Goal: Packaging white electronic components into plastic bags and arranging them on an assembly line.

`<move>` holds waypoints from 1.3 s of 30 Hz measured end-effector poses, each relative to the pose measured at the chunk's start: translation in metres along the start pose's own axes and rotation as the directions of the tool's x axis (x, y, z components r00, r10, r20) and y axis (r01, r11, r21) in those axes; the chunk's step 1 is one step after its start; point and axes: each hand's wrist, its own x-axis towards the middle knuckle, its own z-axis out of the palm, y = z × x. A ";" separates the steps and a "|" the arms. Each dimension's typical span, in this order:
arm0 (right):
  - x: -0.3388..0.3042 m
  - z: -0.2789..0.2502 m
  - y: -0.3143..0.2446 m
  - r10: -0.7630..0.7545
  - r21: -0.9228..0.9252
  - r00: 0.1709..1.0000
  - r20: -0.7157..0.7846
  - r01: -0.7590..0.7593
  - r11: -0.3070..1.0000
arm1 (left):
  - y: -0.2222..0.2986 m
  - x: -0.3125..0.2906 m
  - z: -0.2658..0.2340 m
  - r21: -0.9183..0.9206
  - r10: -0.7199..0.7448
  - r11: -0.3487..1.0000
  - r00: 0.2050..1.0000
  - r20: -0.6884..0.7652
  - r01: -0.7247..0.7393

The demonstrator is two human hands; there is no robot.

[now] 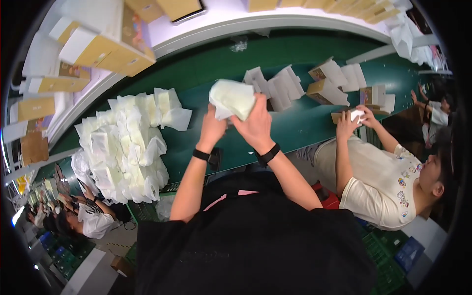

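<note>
White wrapped packet [235, 100] held up in the fingers [261, 102] above the green counter [300, 125]

Dark green surface stretches beneath the fingers and off to both sides. Beyond them curves a white shelf [226, 28] carrying yellow-brown cartons [105, 51]. Off to the right of the fingers, a co-worker [378, 177] in a cream T-shirt has both hands around a small white item [357, 116]. To the left of the fingers sits a big heap of similar packets [125, 147], pale in thin, loose wrapping. Opened boxes [285, 88], flaps raised, stand to the right of the fingers, with more farther right.

The packet itself is off the counter, between the two hands. The right hand [258, 125] pinches its right end, thumb along the near edge. The left hand [213, 129] meets its left side, but those fingertips are hidden, so I cannot tell how they close. Below the fingers, each wrist wears a black band [271, 153].
</note>
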 end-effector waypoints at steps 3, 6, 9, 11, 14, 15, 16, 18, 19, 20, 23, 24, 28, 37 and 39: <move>-0.023 0.016 -0.006 0.066 -0.150 0.969 0.238 -0.030 0.988 | 0.020 -0.028 -0.009 -0.415 -0.424 0.781 0.884 0.195 0.466; -0.038 0.009 -0.031 -0.045 -0.188 0.956 0.291 0.104 0.977 | -0.009 -0.055 0.008 -0.485 -0.253 0.850 0.967 -0.035 0.205; -0.045 0.005 -0.030 -0.065 -0.214 0.952 0.299 0.133 0.968 | -0.002 -0.059 -0.008 -0.568 -0.277 0.788 0.961 0.016 0.237; -0.057 -0.004 -0.028 0.031 -0.209 0.962 0.270 0.027 0.978 | -0.006 -0.067 -0.004 -0.618 -0.296 0.744 0.955 0.036 0.254; -0.060 -0.009 -0.046 0.037 -0.307 0.933 0.357 0.080 0.948 | -0.036 -0.074 0.020 -0.473 -0.235 0.865 0.968 -0.084 0.169; -0.059 -0.008 -0.049 0.055 -0.353 0.927 0.371 0.086 0.932 | -0.037 -0.074 0.020 -0.484 -0.235 0.860 0.968 -0.091 0.163; -0.053 -0.003 -0.047 0.049 -0.358 0.927 0.373 0.095 0.929 | -0.037 -0.078 0.021 -0.419 -0.185 0.897 0.981 -0.064 0.142; -0.037 0.009 -0.033 0.156 -0.435 0.901 0.405 0.040 0.899 | -0.031 -0.091 0.025 -0.278 -0.084 0.957 0.996 0.028 0.088; -0.028 0.013 -0.028 0.216 -0.477 0.885 0.411 0.006 0.879 | -0.028 -0.091 0.026 -0.284 -0.075 0.955 0.996 0.043 0.084; -0.021 0.017 -0.027 0.233 -0.487 0.887 0.399 -0.010 0.873 | -0.021 -0.092 0.021 -0.352 -0.106 0.929 0.993 0.051 0.117; -0.021 0.034 -0.033 0.255 -0.555 0.880 0.400 0.012 0.832 | -0.013 -0.092 0.011 -0.470 -0.174 0.862 0.981 0.083 0.192; -0.025 0.037 -0.035 0.251 -0.569 0.878 0.408 0.030 0.822 | -0.010 -0.092 0.012 -0.506 -0.185 0.840 0.980 0.075 0.197; -0.030 0.044 -0.021 0.305 -0.619 0.853 0.424 0.027 0.785 | -0.008 -0.089 0.025 -0.571 -0.168 0.794 0.978 0.120 0.207; -0.076 0.047 0.059 -0.147 -0.521 0.928 0.341 0.317 0.793 | -0.012 -0.108 0.033 -0.557 -0.049 0.826 0.995 0.092 0.092; -0.065 0.041 0.052 -0.131 -0.411 0.890 0.437 0.327 0.851 | -0.016 -0.088 0.033 -0.493 -0.049 0.868 0.999 0.021 0.053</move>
